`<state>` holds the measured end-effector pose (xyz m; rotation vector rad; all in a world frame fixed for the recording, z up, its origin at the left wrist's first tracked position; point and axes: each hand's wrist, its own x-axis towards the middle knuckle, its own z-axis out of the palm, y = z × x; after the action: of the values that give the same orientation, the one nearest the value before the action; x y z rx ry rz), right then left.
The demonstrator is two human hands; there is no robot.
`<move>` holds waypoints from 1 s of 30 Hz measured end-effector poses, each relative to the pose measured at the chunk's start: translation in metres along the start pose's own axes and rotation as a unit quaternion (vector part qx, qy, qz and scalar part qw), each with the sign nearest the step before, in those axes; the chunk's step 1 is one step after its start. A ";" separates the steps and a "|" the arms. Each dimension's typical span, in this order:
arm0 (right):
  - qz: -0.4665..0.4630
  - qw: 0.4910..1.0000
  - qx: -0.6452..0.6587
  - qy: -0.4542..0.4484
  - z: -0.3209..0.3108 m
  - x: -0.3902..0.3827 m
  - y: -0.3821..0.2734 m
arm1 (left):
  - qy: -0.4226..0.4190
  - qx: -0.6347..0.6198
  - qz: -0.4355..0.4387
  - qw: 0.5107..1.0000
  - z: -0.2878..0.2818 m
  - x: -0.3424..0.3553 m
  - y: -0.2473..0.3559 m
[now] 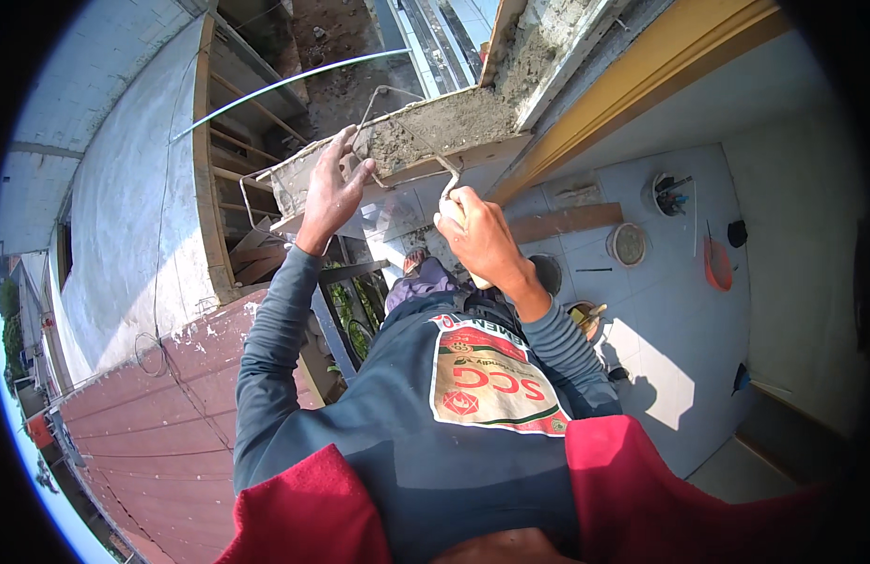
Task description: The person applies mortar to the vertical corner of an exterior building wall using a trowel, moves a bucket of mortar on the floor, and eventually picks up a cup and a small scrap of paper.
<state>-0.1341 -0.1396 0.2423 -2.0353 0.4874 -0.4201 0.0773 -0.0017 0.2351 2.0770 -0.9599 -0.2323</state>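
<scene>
My left hand (337, 193) is raised at the near edge of a narrow wall top (426, 132) spread with rough grey mortar. Its fingers are stretched, the thumb stands apart, and nothing shows in it. To its right, my right hand (487, 240) is wrapped round the pale handle of what looks like a trowel, whose bent metal neck (449, 173) points toward the mortar. The blade is hard to make out against the grey. Thin bent metal rods straddle the wall: one clamp (362, 117) just beyond my left fingers, another (250, 202) at the left end.
A yellow beam (632, 89) runs along the right. On the tiled floor below are a bucket with tools (668, 195), a round mortar pail (628, 244), an orange container (717, 265) and a wooden plank (567, 223). A wood-edged opening (209, 169) lies left.
</scene>
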 end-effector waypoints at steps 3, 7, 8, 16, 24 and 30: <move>-0.047 0.997 -0.030 0.056 -0.024 0.003 0.005 | 0.050 -0.040 -0.055 0.996 0.009 0.002 0.020; -0.003 0.993 -0.097 0.070 -0.054 0.028 0.023 | 0.110 0.047 -0.018 0.993 0.025 0.010 0.048; -0.005 0.993 -0.096 0.072 -0.052 0.030 0.031 | 0.116 0.060 -0.013 0.991 0.032 0.012 0.053; -0.043 0.996 -0.059 0.042 -0.037 0.014 0.024 | 0.163 0.039 0.019 0.986 0.047 0.016 0.062; -0.055 0.993 -0.104 0.016 -0.029 0.016 0.019 | 0.165 -0.035 0.087 0.982 0.058 0.031 0.080; 0.098 0.980 0.146 0.094 -0.066 -0.012 -0.010 | 0.200 -0.071 0.162 0.964 0.081 0.038 0.081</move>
<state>-0.1749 -0.1776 0.2817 -1.6562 0.6929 -0.5325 0.0215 -0.1072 0.2485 1.7135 -0.9797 0.2734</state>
